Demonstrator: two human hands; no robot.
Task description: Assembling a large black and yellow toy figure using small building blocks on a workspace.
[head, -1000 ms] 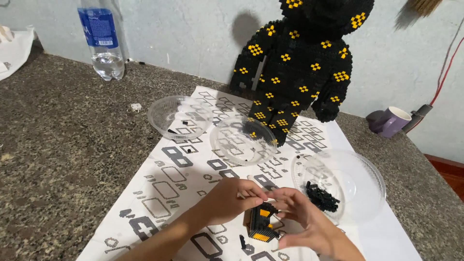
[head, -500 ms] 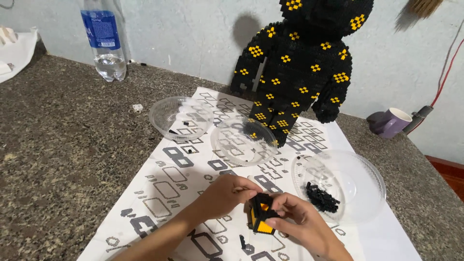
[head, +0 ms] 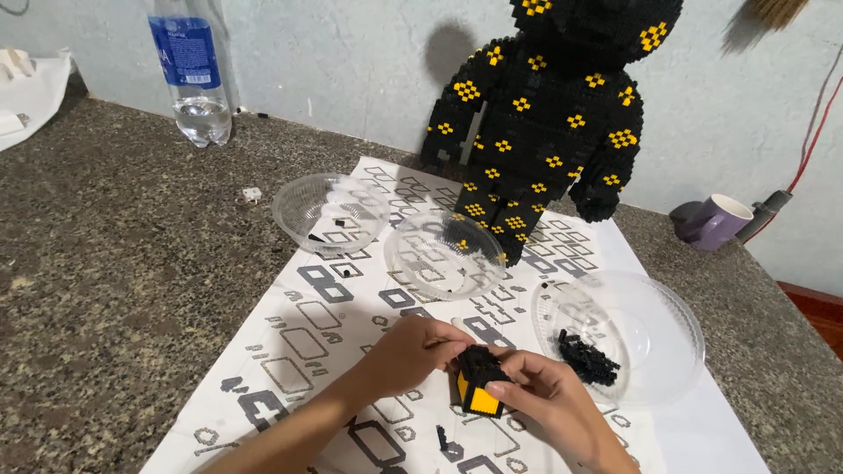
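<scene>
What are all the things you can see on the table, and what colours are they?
Block figure: one, black with yellow diamonds, standing at the back against the wall.
Clear plastic bowls: three; left bowl, middle bowl, right bowl holding loose black bricks.
Instruction sheet: one, white with black and grey shapes, spread under the bowls.
Water bottle: one, clear with blue label, far left.
Mug: one, purple, right, by the wall.
Cable: one, red, on the right wall.
Countertop: speckled grey stone.
Small block piece: one, black and yellow, held between both hands.
Left hand: on the piece's left.
Right hand: on its right.
</scene>
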